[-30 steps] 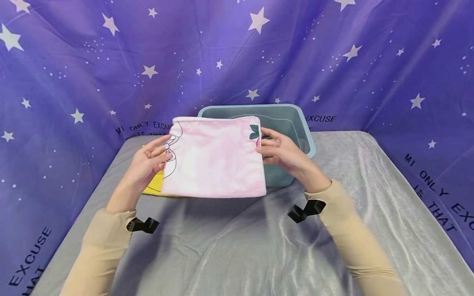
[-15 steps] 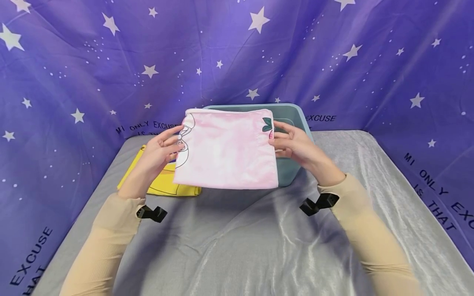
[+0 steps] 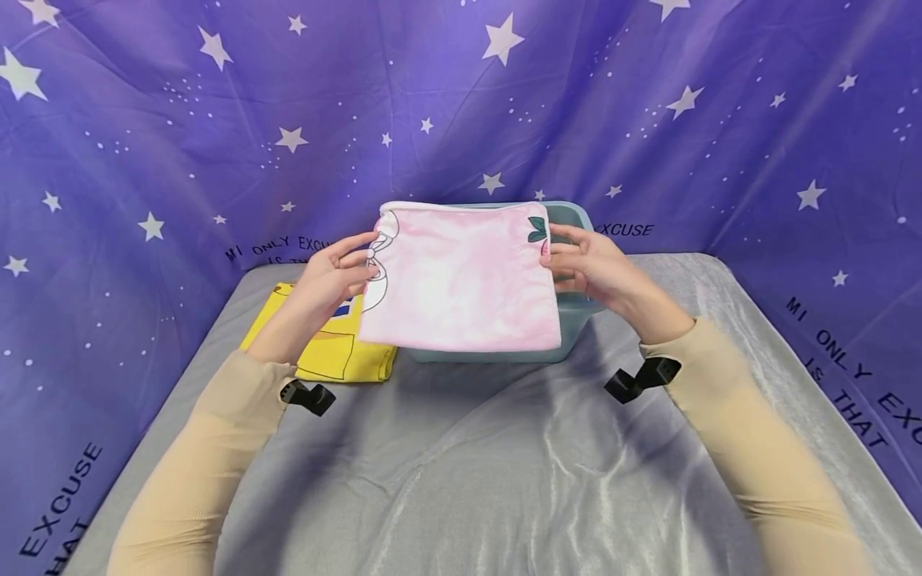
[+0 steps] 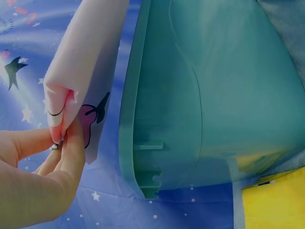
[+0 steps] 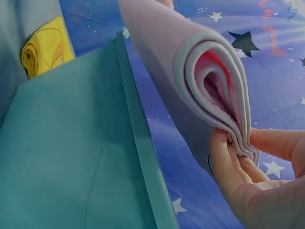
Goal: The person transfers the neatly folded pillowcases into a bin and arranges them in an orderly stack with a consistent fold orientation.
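Between both hands hangs a folded pink cloth (image 3: 461,276) with a white bow print at one side and a green leaf at the other. My left hand (image 3: 334,276) pinches its left edge, thumb on the near face. The right hand (image 3: 598,268) pinches the opposite edge; the right wrist view shows the rolled layers of the cloth (image 5: 209,76) squeezed between thumb and fingers. Behind and below the cloth stands a blue-green plastic bin (image 3: 576,324), mostly covered by it in the head view. In the left wrist view the cloth is apart from the bin's rim (image 4: 127,119).
A folded yellow cloth (image 3: 327,356) lies on the grey-covered table (image 3: 475,472), left of the bin and partly behind my left forearm. A purple curtain (image 3: 432,96) with white stars closes off the back and sides.
Both hands have carried the pink cloth rightward and farther back, up in front of the bin. More of the yellow cloth shows now. The grip on both edges stays the same.
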`<state>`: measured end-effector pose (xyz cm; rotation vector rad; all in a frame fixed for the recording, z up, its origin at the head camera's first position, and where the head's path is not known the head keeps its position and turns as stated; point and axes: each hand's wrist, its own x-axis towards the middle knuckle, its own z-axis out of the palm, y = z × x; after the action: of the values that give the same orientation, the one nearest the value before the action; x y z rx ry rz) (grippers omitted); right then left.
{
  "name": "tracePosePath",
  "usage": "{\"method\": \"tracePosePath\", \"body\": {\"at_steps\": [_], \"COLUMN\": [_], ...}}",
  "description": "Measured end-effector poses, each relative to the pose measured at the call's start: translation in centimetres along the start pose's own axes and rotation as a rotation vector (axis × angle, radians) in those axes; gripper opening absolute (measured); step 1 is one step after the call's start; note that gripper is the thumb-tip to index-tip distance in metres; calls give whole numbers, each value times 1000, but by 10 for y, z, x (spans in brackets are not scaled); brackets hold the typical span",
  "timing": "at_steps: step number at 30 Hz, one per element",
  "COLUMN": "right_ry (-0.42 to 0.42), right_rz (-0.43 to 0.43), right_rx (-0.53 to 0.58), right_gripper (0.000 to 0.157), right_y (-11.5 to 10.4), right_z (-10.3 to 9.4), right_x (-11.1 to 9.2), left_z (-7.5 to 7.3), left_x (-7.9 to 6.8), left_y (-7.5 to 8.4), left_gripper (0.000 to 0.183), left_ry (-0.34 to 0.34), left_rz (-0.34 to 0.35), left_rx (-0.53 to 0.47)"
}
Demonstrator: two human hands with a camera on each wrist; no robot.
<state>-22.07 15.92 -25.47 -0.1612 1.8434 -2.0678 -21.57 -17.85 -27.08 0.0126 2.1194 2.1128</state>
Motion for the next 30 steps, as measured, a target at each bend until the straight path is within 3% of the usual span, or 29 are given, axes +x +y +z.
{"method": "tracePosePath", "body": {"at_steps": [8, 17, 30], "right_ry": [7, 71, 101], "right_rz": [22, 74, 79], "right_rx": [-80, -191, -374], "right_gripper": [70, 66, 62], "right_y": [-7, -13, -29], "right_z": [-7, -17, -24], "right_x": [5, 16, 29], "left_z": [10, 19, 28], "left_x": [12, 26, 45], "left_y": [5, 11, 23], "left_gripper": [53, 55, 54], "left_ry": [20, 45, 76], "left_rz": [-42, -73, -79], "left_rx": [34, 54, 104]}}
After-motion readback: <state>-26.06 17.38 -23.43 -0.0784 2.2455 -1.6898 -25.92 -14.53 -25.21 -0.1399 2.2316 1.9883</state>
